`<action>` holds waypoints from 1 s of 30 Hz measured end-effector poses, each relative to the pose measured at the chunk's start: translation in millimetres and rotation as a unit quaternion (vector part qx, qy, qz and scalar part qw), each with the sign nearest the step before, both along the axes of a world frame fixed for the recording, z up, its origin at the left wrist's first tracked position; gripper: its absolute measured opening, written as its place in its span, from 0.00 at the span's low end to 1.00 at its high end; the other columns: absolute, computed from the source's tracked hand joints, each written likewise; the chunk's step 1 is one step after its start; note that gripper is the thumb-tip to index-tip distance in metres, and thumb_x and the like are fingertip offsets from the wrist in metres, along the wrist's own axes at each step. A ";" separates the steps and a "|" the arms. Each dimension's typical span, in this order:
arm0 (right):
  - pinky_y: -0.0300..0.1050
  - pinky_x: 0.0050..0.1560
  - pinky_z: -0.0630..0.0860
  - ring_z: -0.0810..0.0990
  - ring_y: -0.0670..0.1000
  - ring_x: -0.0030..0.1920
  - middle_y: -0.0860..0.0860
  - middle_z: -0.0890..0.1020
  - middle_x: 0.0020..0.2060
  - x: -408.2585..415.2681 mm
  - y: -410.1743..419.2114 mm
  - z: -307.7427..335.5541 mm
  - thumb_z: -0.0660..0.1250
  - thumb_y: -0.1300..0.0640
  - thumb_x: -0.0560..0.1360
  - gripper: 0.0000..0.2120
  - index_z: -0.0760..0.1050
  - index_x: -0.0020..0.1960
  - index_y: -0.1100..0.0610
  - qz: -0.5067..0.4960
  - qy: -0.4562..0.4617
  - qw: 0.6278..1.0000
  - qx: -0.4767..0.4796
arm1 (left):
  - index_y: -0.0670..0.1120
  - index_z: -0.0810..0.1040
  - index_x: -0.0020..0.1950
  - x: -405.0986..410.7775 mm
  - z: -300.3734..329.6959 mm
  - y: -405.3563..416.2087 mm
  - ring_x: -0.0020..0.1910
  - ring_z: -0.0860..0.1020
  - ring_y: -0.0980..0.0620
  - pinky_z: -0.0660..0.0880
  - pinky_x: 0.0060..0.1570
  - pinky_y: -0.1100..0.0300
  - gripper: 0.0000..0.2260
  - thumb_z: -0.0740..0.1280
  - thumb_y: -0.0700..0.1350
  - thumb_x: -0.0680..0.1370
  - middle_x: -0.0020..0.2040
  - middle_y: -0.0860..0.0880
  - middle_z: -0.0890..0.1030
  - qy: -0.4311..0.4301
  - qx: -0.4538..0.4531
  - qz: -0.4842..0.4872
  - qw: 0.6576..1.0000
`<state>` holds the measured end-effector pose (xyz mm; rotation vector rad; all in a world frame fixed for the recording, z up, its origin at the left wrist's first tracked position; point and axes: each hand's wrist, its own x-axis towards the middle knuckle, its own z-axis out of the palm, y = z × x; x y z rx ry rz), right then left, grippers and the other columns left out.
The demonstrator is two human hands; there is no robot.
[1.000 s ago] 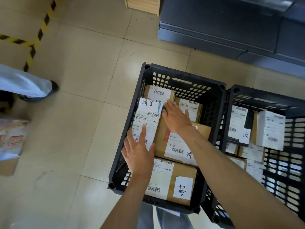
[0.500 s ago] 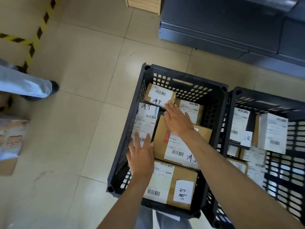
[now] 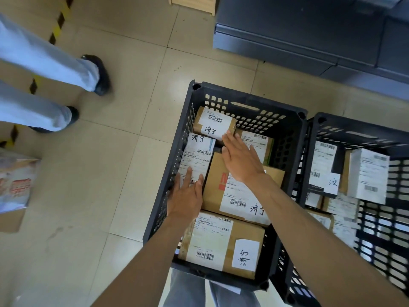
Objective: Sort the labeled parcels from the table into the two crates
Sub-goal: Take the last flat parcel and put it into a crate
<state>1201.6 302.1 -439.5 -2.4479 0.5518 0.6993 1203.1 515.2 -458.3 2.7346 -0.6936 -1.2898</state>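
Since a second ago the white parcel [image 3: 197, 159] has gone from tilted up to lying flat along the left crate's [image 3: 247, 103] 9 o'clock wall, and the bystander's legs [image 3: 44, 69] have stepped nearer.

Left crate: five parcels show, all face up. Right crate [image 3: 358, 127], at 3 o'clock and touching it, holds others with a different mark. No table in view.

Middle box [image 3: 241, 191] lies tilted across the centre.

Right hand [image 3: 240, 159]: flat, fingers straight and close together, tips at the small box [image 3: 213, 124] at 12 o'clock.

Left hand [image 3: 186, 196]: fingers straight, slightly spread, pressing the white parcel's near end.

Step, as I judge it: bedding the parcel down. Press evenly with flat palms, push it square to the wall, keep labels upward. Slide the small box back to close the gap. Watch fingers near the crate wall.
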 end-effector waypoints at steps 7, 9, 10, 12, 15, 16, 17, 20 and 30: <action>0.63 0.81 0.45 0.39 0.50 0.82 0.48 0.43 0.83 -59.5 -3.9 30.2 0.51 0.43 0.85 0.30 0.45 0.84 0.48 -0.002 -0.025 0.996 -0.088 | 0.56 0.44 0.85 -3.9 7.8 1.5 0.82 0.35 0.38 0.56 0.78 0.33 0.25 0.46 0.47 0.88 0.84 0.49 0.34 0.001 0.021 -0.045 0.999; 0.64 0.81 0.48 0.41 0.53 0.83 0.51 0.45 0.83 -86.7 3.4 39.1 0.55 0.44 0.85 0.31 0.48 0.84 0.48 -0.015 -0.037 0.994 -0.106 | 0.58 0.46 0.85 -3.8 9.4 0.9 0.82 0.35 0.39 0.56 0.78 0.32 0.24 0.44 0.51 0.88 0.84 0.51 0.35 0.013 0.021 -0.032 0.999; 0.64 0.80 0.51 0.43 0.54 0.83 0.52 0.45 0.83 -100.7 7.8 42.5 0.56 0.44 0.84 0.32 0.49 0.84 0.49 -0.018 -0.041 0.992 -0.115 | 0.59 0.47 0.85 -3.9 9.9 0.5 0.83 0.36 0.41 0.55 0.78 0.32 0.24 0.42 0.54 0.87 0.84 0.52 0.36 0.021 0.019 -0.019 0.999; 0.62 0.81 0.52 0.43 0.54 0.83 0.52 0.45 0.83 -127.2 16.9 47.2 0.58 0.45 0.84 0.33 0.48 0.83 0.48 -0.033 -0.026 0.993 -0.115 | 0.61 0.49 0.84 -4.4 13.2 -2.1 0.84 0.38 0.44 0.53 0.79 0.33 0.29 0.37 0.64 0.83 0.85 0.56 0.39 0.046 0.013 0.013 0.999; 0.58 0.81 0.50 0.39 0.53 0.82 0.52 0.40 0.83 -155.1 28.7 43.8 0.56 0.44 0.84 0.34 0.44 0.84 0.49 -0.026 0.015 0.994 -0.102 | 0.60 0.44 0.84 -10.1 12.7 -5.0 0.83 0.38 0.44 0.51 0.79 0.32 0.37 0.34 0.73 0.77 0.83 0.58 0.37 0.063 0.023 0.011 0.998; 0.57 0.81 0.51 0.39 0.53 0.82 0.53 0.39 0.83 -160.6 31.6 40.1 0.55 0.44 0.84 0.34 0.43 0.84 0.49 -0.012 0.024 0.994 -0.107 | 0.60 0.42 0.84 -11.9 11.7 -5.8 0.83 0.38 0.44 0.50 0.79 0.32 0.38 0.35 0.74 0.77 0.83 0.58 0.35 0.068 0.029 0.008 0.997; 0.56 0.81 0.51 0.39 0.54 0.82 0.54 0.39 0.82 -164.5 33.9 36.2 0.55 0.43 0.84 0.34 0.43 0.84 0.50 -0.001 0.032 0.993 -0.111 | 0.59 0.40 0.84 -13.6 10.1 -6.4 0.83 0.37 0.45 0.50 0.79 0.31 0.38 0.37 0.74 0.78 0.82 0.57 0.34 0.072 0.032 0.008 0.997; 0.53 0.82 0.45 0.37 0.54 0.82 0.55 0.35 0.81 -167.9 38.1 28.7 0.54 0.43 0.85 0.34 0.41 0.84 0.50 0.005 0.041 0.992 -0.116 | 0.58 0.39 0.84 -16.1 8.8 -7.3 0.83 0.35 0.46 0.52 0.78 0.32 0.37 0.42 0.73 0.80 0.82 0.58 0.32 0.075 0.027 0.027 0.996; 0.56 0.82 0.48 0.34 0.56 0.81 0.56 0.31 0.80 -157.6 41.9 31.5 0.54 0.42 0.85 0.36 0.36 0.83 0.50 -0.005 0.079 0.992 -0.103 | 0.58 0.40 0.84 -10.9 17.7 -11.9 0.84 0.38 0.44 0.53 0.78 0.32 0.38 0.41 0.74 0.79 0.83 0.56 0.35 0.083 0.053 0.009 0.995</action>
